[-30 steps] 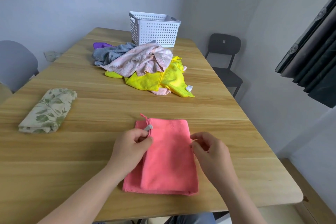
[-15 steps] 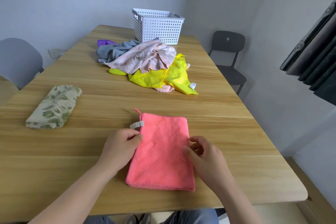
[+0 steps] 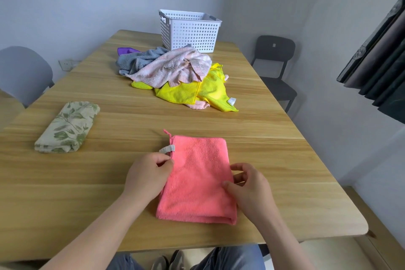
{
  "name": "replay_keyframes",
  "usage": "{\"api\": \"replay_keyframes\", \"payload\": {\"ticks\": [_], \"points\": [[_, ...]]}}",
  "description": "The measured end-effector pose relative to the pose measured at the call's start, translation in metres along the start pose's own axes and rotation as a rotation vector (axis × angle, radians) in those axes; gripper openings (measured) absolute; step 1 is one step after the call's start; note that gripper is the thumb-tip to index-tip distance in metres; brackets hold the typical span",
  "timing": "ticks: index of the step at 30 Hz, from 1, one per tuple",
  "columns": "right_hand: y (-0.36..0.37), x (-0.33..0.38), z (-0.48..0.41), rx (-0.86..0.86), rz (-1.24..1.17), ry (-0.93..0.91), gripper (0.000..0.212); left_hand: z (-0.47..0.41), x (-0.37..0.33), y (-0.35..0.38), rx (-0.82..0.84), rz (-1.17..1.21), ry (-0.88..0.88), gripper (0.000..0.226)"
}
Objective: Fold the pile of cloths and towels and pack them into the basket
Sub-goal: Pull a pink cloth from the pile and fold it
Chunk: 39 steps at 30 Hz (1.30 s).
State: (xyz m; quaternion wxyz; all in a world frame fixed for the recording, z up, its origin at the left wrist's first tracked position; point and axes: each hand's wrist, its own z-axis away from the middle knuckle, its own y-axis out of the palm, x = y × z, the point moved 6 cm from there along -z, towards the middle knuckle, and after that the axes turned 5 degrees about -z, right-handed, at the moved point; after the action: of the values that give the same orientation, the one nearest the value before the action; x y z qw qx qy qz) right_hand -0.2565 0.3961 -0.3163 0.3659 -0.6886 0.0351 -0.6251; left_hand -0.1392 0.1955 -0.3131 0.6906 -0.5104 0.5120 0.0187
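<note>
- Pink cloth (image 3: 195,177) lies folded flat on the table (image 3: 274,149) near its front edge, between both hands.
- Left hand (image 3: 146,178): curled fingers pinch the cloth's left edge, just below its tag (image 3: 167,149).
- Right hand (image 3: 249,188): thumb on top, fingers curled round the right edge.
- Pile (image 3: 175,72) sits mid-table, with the basket (image 3: 190,33) behind it.
- Leaf-print cloth (image 3: 68,127) lies folded, well to the left.

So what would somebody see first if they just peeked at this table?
Probably the bright pink cloth, folded flat near the front edge of the table, with the left hand and right hand pinching its sides. Next comes the messy pile of yellow, pink and grey cloths in the middle, with the white basket behind it. A folded leafy cloth lies off to the left.
</note>
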Motion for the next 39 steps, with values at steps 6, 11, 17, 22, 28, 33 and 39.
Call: {"api": "replay_keyframes", "payload": {"ticks": [6, 11, 17, 22, 28, 33, 39], "points": [[-0.005, 0.008, 0.010, -0.065, 0.170, -0.168, 0.045, 0.011, -0.007, 0.000, -0.063, -0.187, 0.098, 0.046], [0.009, 0.021, 0.022, 0.038, 0.181, -0.377, 0.051, 0.030, -0.037, 0.000, -0.194, -0.346, 0.500, 0.048], [0.031, 0.000, 0.028, 0.233, 0.586, -0.403, 0.077, 0.030, -0.008, 0.042, 0.245, -0.591, 0.373, 0.102], [0.027, -0.005, 0.032, 0.300, 0.645, -0.378, 0.071, 0.029, -0.007, 0.041, 0.296, -0.592, 0.314, 0.098], [-0.005, 0.004, 0.019, 0.016, 0.171, -0.208, 0.044, 0.033, -0.009, -0.007, 0.075, -0.142, 0.060, 0.061], [-0.005, 0.006, -0.001, 0.000, 0.080, 0.022, 0.042, 0.007, -0.014, -0.002, 0.218, -0.134, -0.070, 0.031], [-0.004, -0.003, -0.016, 0.119, 0.026, 0.183, 0.029, -0.012, -0.018, 0.004, 0.327, -0.243, -0.154, 0.051]]}}
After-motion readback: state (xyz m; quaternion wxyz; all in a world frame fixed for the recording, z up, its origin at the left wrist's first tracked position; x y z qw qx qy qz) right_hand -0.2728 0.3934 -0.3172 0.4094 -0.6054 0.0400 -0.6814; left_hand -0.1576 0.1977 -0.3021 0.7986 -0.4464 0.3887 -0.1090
